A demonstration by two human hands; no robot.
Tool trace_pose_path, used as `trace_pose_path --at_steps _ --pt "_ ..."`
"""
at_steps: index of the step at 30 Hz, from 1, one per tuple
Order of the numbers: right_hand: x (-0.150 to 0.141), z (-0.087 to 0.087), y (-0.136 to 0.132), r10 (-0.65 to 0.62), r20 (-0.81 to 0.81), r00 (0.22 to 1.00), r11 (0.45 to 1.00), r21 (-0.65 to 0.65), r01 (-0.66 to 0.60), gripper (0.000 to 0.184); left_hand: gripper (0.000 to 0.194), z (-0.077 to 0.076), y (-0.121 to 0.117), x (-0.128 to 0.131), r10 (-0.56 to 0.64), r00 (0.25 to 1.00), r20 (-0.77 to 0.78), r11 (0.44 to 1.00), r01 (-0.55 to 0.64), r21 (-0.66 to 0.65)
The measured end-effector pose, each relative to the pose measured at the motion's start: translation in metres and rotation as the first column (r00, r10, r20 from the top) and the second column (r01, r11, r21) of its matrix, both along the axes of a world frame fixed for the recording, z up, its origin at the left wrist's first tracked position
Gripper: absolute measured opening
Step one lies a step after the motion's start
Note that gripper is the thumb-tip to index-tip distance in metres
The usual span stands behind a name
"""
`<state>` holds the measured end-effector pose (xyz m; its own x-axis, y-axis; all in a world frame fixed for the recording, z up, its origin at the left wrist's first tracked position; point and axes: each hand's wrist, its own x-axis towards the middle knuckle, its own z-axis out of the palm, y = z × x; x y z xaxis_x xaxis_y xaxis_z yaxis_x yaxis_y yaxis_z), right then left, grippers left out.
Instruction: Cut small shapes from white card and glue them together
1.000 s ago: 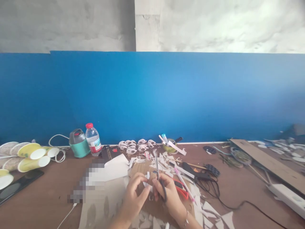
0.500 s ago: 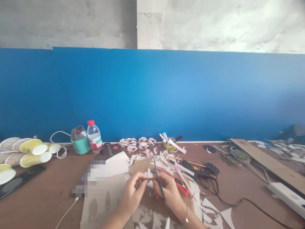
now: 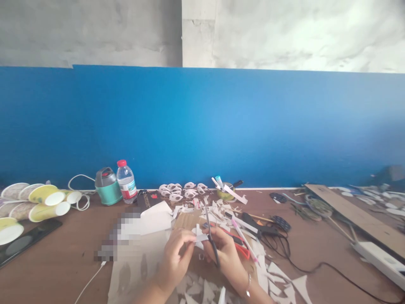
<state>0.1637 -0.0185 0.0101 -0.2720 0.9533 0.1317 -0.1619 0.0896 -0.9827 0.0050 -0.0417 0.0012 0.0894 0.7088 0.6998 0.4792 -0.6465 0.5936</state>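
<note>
My right hand [image 3: 227, 251] is closed around a pair of dark-handled scissors [image 3: 214, 250], whose blades point up and away from me. Between the thumb and fingers of my left hand [image 3: 177, 255] is a small piece of white paper [image 3: 201, 238], its right end right by the scissors. Both hands hover over a sheet of brown cardboard [image 3: 202, 272]. White paper scraps [image 3: 198, 287] lie below them. A red-handled tool [image 3: 243, 250] and a pink-capped pen [image 3: 242, 236] rest just beyond my right hand.
Several white oval cutouts with dark spots [image 3: 176, 197] sit at the back. A water bottle [image 3: 127, 185], a teal container [image 3: 108, 192] and paper cups [image 3: 47, 195] stand left. On the right are a black glue gun [image 3: 262, 228] with its cable and a white power strip [image 3: 382, 259].
The white paper piece in my left hand now shows flat and lighter, turned toward the scissors. My left hand has shifted slightly; my right hand stays nearly in place with the scissors.
</note>
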Motion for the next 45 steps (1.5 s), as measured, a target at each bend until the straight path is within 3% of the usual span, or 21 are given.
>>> trace_pose_path --at_steps 8,15,24,45 --pt "0.0012 -0.0036 0.0015 0.002 0.044 0.999 1.0 0.009 -0.003 0.04 0.015 -0.0016 0.0023 0.0009 0.004 1.0 0.03 1.0 -0.004 -0.008" --pt "0.0012 -0.0069 0.0023 -0.037 0.08 0.996 0.996 0.086 0.03 0.024 0.011 -0.0041 0.0001 0.0035 0.057 0.996 0.074 0.982 -0.043 -0.185" --pt "0.0023 -0.0076 0.0024 -0.06 0.113 0.992 0.99 0.133 0.045 0.022 0.018 0.0015 0.0013 0.0074 0.105 0.979 0.173 0.923 -0.032 -0.383" --pt "0.0027 -0.0017 -0.0002 -0.109 0.097 0.989 0.985 0.141 0.095 0.024 0.02 0.0017 0.0027 0.0043 0.121 0.972 0.199 0.904 -0.025 -0.426"
